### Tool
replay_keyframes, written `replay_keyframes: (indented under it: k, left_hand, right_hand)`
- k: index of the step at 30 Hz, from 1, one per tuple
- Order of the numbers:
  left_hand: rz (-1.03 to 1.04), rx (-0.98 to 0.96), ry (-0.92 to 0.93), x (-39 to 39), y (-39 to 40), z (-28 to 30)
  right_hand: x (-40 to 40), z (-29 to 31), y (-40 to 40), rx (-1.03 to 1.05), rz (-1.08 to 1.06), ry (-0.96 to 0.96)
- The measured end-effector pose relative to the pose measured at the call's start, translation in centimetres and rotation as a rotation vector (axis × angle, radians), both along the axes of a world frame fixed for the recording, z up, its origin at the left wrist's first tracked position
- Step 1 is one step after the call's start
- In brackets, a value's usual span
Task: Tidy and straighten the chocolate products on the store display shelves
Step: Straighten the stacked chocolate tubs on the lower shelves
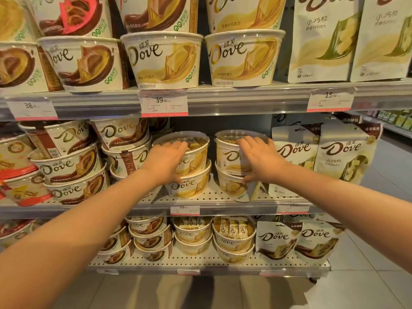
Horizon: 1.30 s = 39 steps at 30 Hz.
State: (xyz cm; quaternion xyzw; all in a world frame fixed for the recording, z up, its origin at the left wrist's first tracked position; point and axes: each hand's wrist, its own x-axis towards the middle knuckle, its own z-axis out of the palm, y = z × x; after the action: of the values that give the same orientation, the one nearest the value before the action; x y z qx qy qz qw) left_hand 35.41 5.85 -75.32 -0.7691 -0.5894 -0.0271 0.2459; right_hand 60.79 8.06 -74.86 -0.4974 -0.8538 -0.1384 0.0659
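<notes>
Left hand [166,158]: fingers [181,145] spread and laid over the clear lid of the upper left tub [196,156], thumb down at the rim of the lower left tub [189,186]. The fingers curve round the tub's top edge and clamp it.

Right hand [259,160]: fingers [247,142] spread across the lid of the upper right tub [227,155], thumb low against the lower right tub [231,186]. The hand wraps the front of the stack and grips it.

Both stacks are cream-and-yellow Dove tubs, two high, standing side by side but apart on the middle shelf [223,200], near its front edge. The lower right tub sits tilted, its base kicked forward. The upper left tub leans slightly back.

To the left on the same shelf, brown tubs [69,166] are piled unevenly, several tilted. To the right, pouches [345,152] stand upright, the nearest just beside the right hand.

The top shelf [245,99] carries tubs in straight stacks, with taller pouches at its right end. A price tag [164,103] reading 39.90 hangs on its edge.

The bottom shelf [200,264] holds more stacked tubs and pouches. The floor below is pale tile.
</notes>
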Motion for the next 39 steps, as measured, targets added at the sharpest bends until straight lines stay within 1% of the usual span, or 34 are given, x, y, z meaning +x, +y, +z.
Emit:
replay_keyframes:
  k: [7, 10, 14, 16, 19, 22, 25, 29, 32, 36, 39]
  left_hand:
    - [-0.073, -0.073, -0.04, -2.8, 0.6, 0.3]
    - [-0.07, -0.098, -0.071, -2.8, 0.7, 0.5]
    - [-0.061, -0.136, -0.277, -1.7, 0.8, 1.4]
    - [-0.05, -0.149, -0.346, -1.5, 1.0, 1.6]
    - [-0.012, -0.144, -0.342, -1.4, 1.3, 1.6]
    - [0.046, -0.152, -0.355, -1.3, 1.4, 1.6]
    - [0.061, -0.159, -0.352, -1.2, 1.3, 1.6]
    - [0.07, -0.151, -0.371, -1.0, 1.0, 1.7]
    - [0.062, -0.144, -0.387, -0.9, 0.9, 1.6]
    - [0.045, -0.139, -0.399, -1.0, 0.8, 1.7]
    - [0.04, -0.14, -0.402, -1.0, 0.8, 1.7]
  right_hand:
    - [2.1, 0.2, 0.9, -0.101, 0.047, 0.1]
    - [2.2, 0.3, 1.1, -0.088, 0.059, 0.1]
    - [1.2, 1.4, 1.7, -0.056, 0.075, 0.137]
    - [0.3, 2.1, 1.7, 0.009, 0.063, 0.08]
    - [-1.0, 2.7, 1.6, 0.135, 0.015, -0.03]
    - [-2.9, 2.8, 1.5, 0.194, -0.038, -0.111]
    - [-4.5, 3.1, 1.2, 0.223, -0.064, -0.206]
    - [-5.3, 3.6, 0.9, 0.218, -0.079, -0.188]
    - [-5.2, 3.2, 1.1, 0.19, -0.059, -0.126]
    - [-4.3, 0.5, 1.0, 0.067, -0.115, -0.096]
    - [-4.4, -0.6, 0.9, 0.105, -0.139, -0.089]
